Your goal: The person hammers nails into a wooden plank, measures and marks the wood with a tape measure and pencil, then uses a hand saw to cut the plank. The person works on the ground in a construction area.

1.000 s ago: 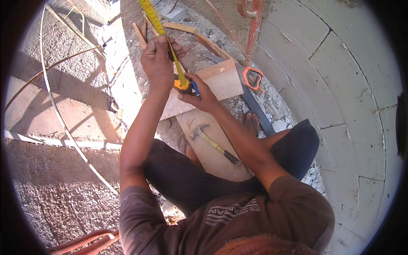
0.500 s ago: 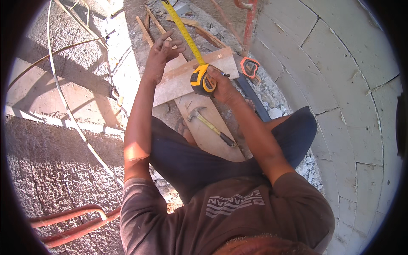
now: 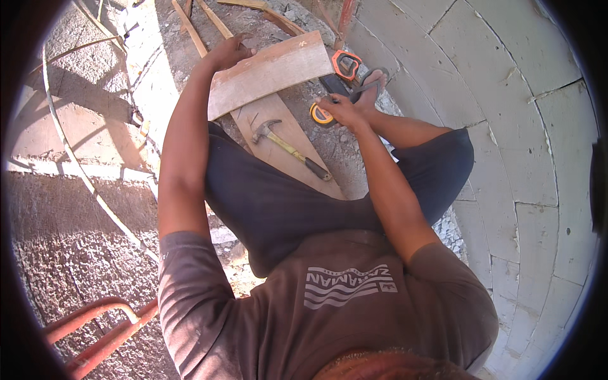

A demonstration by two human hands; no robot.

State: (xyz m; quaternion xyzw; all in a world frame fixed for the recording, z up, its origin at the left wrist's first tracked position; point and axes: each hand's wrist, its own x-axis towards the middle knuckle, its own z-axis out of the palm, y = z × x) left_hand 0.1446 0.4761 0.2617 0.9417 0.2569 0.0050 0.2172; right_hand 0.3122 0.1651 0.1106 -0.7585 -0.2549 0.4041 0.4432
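Note:
My right hand (image 3: 345, 111) is closed on a yellow and black tape measure (image 3: 322, 114), held low beside the boards; no blade shows out of it. My left hand (image 3: 228, 54) is at the far left edge of a pale wooden board (image 3: 272, 75), its fingers loosely bent and apart, with nothing visible in them. That board lies crosswise over a longer board (image 3: 278, 130) between my legs. On the longer board rests a claw hammer (image 3: 290, 147) with a yellow and black handle. An orange-rimmed, black-bodied tool (image 3: 346, 64) lies past the crosswise board's right end.
A grey block wall (image 3: 487, 107) rises on the right. Thin wood strips (image 3: 190, 28) lie at the far side. My sandalled foot (image 3: 373, 85) is next to the right hand. A pale cable (image 3: 82, 164) and red pipes (image 3: 104, 329) run along the left.
The tape's yellow blade, long before, no longer shows. My right hand has lowered the tape measure toward me, beside the boards. My left hand has moved down to the crosswise board's edge.

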